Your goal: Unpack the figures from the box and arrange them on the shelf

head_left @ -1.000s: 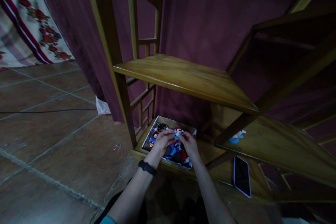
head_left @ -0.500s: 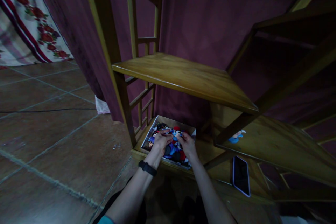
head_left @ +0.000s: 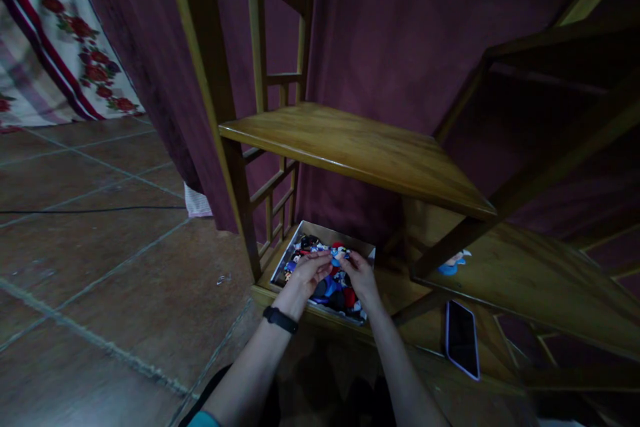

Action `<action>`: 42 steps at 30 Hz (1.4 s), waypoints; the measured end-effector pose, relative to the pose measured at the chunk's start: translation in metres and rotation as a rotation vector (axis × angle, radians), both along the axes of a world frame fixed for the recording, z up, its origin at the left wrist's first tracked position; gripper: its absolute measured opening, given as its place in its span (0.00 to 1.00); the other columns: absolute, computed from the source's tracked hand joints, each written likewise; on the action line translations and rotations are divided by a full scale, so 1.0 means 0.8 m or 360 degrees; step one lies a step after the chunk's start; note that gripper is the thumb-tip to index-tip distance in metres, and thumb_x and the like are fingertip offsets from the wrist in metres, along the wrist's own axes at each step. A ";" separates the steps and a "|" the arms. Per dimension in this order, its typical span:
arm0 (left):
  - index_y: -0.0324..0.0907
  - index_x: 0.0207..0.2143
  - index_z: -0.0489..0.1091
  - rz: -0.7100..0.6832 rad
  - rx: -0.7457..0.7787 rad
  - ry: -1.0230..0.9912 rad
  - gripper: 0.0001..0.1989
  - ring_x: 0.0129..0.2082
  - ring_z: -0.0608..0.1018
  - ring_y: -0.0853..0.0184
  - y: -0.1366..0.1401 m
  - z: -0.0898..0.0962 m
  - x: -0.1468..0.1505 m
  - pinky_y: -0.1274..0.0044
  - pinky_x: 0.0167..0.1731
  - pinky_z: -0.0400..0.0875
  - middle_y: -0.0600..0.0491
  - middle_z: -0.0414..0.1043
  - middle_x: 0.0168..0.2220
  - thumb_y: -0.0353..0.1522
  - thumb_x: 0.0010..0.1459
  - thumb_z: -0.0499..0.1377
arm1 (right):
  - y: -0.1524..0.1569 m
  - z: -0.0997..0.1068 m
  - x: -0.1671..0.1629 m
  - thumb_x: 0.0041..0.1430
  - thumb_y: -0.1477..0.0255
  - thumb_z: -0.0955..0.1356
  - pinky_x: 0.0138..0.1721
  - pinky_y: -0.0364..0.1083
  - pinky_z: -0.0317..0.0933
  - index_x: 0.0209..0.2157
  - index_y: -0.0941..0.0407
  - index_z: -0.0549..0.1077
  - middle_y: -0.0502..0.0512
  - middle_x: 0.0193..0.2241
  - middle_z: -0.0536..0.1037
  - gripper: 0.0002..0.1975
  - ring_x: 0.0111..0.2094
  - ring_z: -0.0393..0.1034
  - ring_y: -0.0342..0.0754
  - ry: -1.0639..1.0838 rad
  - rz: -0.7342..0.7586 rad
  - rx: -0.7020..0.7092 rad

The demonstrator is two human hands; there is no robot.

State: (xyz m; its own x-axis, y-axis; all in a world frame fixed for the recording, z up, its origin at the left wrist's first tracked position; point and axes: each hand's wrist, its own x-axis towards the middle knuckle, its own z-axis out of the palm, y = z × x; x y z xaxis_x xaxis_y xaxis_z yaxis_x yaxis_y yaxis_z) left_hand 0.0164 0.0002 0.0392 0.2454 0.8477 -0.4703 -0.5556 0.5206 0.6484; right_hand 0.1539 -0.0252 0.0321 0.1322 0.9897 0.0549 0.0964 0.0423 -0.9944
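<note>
Both my hands are over an open white-edged box (head_left: 364,249) on the low shelf. The box holds a jumble of small blue, red and black figures (head_left: 327,289). Between my fingertips is a small blue-and-white figure (head_left: 340,255), too small to make out in detail. My right hand (head_left: 361,275) pinches it from the right. My left hand (head_left: 312,269) has its fingers closed against its left side. A dark band (head_left: 281,319) circles my left wrist.
A wooden shelf board (head_left: 350,147) hangs above the box, with slatted uprights at its left. To the right, a phone (head_left: 463,339) lies on the lower shelf and another blue-and-white figure (head_left: 453,263) on a middle board. A purple curtain (head_left: 375,47) hangs behind.
The view has shifted slightly. My fingers have moved a little around the blue-and-white figure, which shows more clearly now. The box and phone stay in place.
</note>
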 end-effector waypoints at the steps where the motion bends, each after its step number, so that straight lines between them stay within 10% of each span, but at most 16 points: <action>1: 0.35 0.30 0.71 0.0002 0.0002 0.0009 0.09 0.22 0.75 0.73 0.000 -0.001 0.000 0.81 0.27 0.72 0.51 0.74 0.24 0.22 0.43 0.64 | 0.001 -0.002 0.001 0.49 0.61 0.68 0.44 0.48 0.62 0.39 0.53 0.74 0.51 0.37 0.78 0.16 0.40 0.70 0.49 -0.0013 0.0005 -0.0015; 20: 0.38 0.39 0.72 -0.0115 0.0396 0.0007 0.20 0.28 0.76 0.71 -0.023 0.017 -0.005 0.77 0.33 0.70 0.50 0.75 0.33 0.27 0.40 0.67 | -0.017 0.011 -0.009 0.48 0.61 0.69 0.38 0.46 0.64 0.39 0.53 0.75 0.51 0.35 0.78 0.17 0.37 0.70 0.49 0.0255 -0.0019 -0.0037; 26: 0.37 0.39 0.72 -0.0187 0.0642 0.0107 0.22 0.28 0.76 0.70 -0.059 0.013 -0.004 0.78 0.33 0.69 0.50 0.76 0.30 0.27 0.36 0.69 | -0.051 0.025 -0.016 0.43 0.62 0.71 0.38 0.47 0.65 0.36 0.55 0.76 0.51 0.34 0.78 0.18 0.35 0.71 0.49 0.0504 0.0055 -0.0084; 42: 0.37 0.35 0.69 -0.0183 0.0305 -0.0030 0.16 0.29 0.77 0.70 -0.198 0.014 -0.025 0.79 0.35 0.71 0.50 0.75 0.30 0.21 0.41 0.66 | -0.197 0.010 -0.013 0.39 0.64 0.74 0.40 0.50 0.66 0.34 0.57 0.75 0.55 0.31 0.77 0.18 0.32 0.72 0.47 0.1055 0.0092 -0.0209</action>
